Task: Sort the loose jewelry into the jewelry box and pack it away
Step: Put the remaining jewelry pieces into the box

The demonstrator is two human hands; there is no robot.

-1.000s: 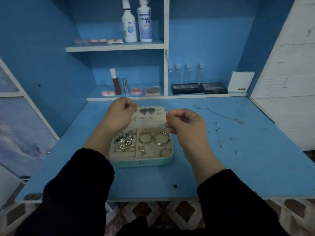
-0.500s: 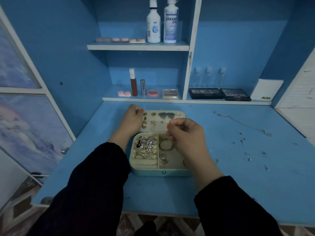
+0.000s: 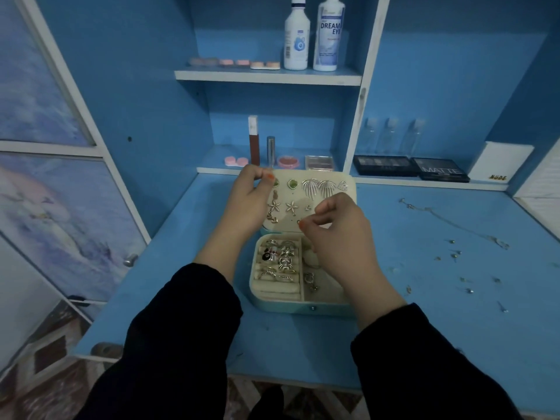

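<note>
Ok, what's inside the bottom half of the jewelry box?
Rings fill the left rolls; a small metal piece lies in the right compartment. The right hand covers most of it, hiding the rest.

Over the open jewelry box (image 3: 281, 307), the left hand (image 3: 250, 203) pinches the lid (image 3: 306, 197) corner while the right hand (image 3: 339, 237) pinches a small earring (image 3: 299, 221).

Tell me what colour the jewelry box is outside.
The jewelry box is light teal outside; head view.

Box (image 3: 291, 307): one
White bottles (image 3: 297, 40): two, top shelf
Clear bottles (image 3: 391, 137): three
Dark palettes (image 3: 385, 165): two
Starfish earrings (image 3: 291, 207): two
Green studs (image 3: 292, 184): two
Fan earrings (image 3: 312, 187): two
Chain (image 3: 448, 219): one, toward the tabletop's right edge
</note>
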